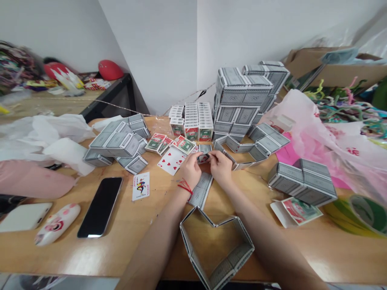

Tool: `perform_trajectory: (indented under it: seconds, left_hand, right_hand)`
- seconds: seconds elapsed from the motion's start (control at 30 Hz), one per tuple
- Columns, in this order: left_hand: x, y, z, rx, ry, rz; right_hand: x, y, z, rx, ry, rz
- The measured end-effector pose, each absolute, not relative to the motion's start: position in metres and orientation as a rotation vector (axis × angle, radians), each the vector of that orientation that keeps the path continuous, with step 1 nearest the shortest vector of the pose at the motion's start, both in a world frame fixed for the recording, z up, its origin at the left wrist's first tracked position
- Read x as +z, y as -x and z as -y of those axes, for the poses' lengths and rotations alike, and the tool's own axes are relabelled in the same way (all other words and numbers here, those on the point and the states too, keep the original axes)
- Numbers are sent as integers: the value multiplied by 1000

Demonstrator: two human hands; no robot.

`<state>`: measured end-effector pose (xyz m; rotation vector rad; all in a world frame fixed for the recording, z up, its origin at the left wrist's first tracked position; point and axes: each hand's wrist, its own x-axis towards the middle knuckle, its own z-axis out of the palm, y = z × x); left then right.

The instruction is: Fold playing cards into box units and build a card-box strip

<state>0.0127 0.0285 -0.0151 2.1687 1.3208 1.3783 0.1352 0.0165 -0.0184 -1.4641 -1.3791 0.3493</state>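
At the table's middle, my left hand (191,168) and my right hand (220,165) pinch a small playing-card piece (203,158) between them. A red cord bracelet is on my left wrist. Beneath my hands lies a strip of grey-backed playing cards (200,190). Nearer to me, between my forearms, stands a heart-shaped frame of folded cards (196,257). Left of my hands are face-up heart cards (171,159) and a joker card (140,186). Another folded-card frame (236,147) stands just beyond my right hand.
Stacked card blocks (238,96) rise at the back right, beside rows of card boxes (198,117). Grey card structures stand left (116,139) and right (304,181). A phone (100,207), a white mouse (57,224), an opened card box (298,211) and green tape (356,215) lie around.
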Motion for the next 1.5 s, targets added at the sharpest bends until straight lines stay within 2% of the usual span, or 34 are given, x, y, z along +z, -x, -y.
perform_trajectory:
  seconds: [0.37,1.03,1.5]
  left_hand:
    - [-17,-12,-30,1436,-2027,-1440]
    - [-9,-12,-30,1423,-2083,-1219]
    - [-15,-14,-32,1500,-2014,-1422]
  right_hand:
    - [-18,-133,-18,476,1429,1328]
    - [-12,-132,-10,202,1501,1407]
    - [-14,-126,-5,175,1470,1513]
